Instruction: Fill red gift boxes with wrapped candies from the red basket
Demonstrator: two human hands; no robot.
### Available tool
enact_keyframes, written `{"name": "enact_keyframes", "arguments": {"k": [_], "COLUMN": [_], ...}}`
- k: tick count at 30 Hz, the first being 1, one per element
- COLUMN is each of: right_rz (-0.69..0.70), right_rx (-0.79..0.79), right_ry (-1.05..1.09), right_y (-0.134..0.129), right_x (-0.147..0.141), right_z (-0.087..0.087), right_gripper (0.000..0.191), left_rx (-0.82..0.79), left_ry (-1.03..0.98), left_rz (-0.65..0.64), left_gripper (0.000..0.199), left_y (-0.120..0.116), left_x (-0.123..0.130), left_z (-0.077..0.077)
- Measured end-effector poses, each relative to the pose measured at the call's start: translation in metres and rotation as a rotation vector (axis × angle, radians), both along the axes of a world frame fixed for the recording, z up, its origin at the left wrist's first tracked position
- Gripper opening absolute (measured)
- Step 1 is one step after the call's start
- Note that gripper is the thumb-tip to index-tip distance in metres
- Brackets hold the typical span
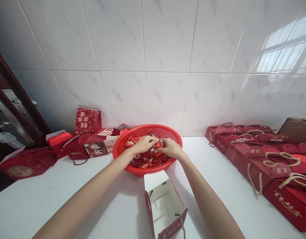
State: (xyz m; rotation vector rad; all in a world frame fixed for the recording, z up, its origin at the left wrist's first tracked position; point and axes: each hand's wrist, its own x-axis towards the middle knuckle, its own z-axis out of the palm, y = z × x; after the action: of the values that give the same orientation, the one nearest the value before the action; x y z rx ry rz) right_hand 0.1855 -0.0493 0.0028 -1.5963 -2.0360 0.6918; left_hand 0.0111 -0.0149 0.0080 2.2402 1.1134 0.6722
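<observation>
A red plastic basket (148, 172) with a perforated rim stands near the wall and holds many red-wrapped candies (145, 162). Both of my hands reach into it. My left hand (146, 144) rests over the candies left of the middle, its fingers bent towards a red wrapper. My right hand (170, 148) is at the basket's right side, thumb and fingers close together among the candies; what they hold, if anything, is too small to name. Between my forearms, in front of the basket, an open red box (165, 205) shows its white inside, with no candy visible in it.
Rows of closed red boxes with rope handles (257, 166) line the right side. More red boxes and bags (75, 149) stand at the left on the white table (93, 186). Behind is a tiled wall (167, 99); a brown cardboard box (296, 132) lies far right.
</observation>
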Motion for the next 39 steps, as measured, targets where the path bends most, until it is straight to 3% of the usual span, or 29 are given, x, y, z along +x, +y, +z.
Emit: {"name": "enact_keyframes", "arguments": {"k": [4,8,13,17,21,25,39], "right_rz": [0.034,0.061,-0.084,-0.108,-0.118,-0.158,-0.148], "right_rx": [-0.021,-0.077,-0.095,-0.198,-0.250,-0.147,-0.224], "right_ry": [0.164,0.503,1.043,1.269,1.324,1.283,1.309], "right_y": [0.004,0.006,0.002,0.001,0.001,0.001,0.003], "right_x": [0.002,0.001,0.000,-0.004,-0.013,-0.017,-0.014], "right_z": [-0.002,-0.001,0.008,0.009,0.006,0.003,0.003], "right_gripper": [0.032,0.029,0.028,0.028,0.031,0.030,0.034], "left_rx": [0.057,0.107,0.167,0.130,0.083,0.130,0.151], "left_ry": [-0.004,-0.064,-0.190,-0.176,-0.149,-0.151,-0.376], "left_rz": [0.045,0.087,0.166,0.216,0.250,0.160,0.013], "left_gripper": [0.051,0.049,0.046,0.035,0.027,0.024,0.038], "left_y": [0.003,0.005,0.006,0.008,0.007,0.005,0.005], "left_x": [0.000,0.000,-0.002,-0.006,-0.008,-0.004,0.002], "left_z": [-0.003,-0.003,-0.002,-0.007,-0.009,-0.003,-0.006]}}
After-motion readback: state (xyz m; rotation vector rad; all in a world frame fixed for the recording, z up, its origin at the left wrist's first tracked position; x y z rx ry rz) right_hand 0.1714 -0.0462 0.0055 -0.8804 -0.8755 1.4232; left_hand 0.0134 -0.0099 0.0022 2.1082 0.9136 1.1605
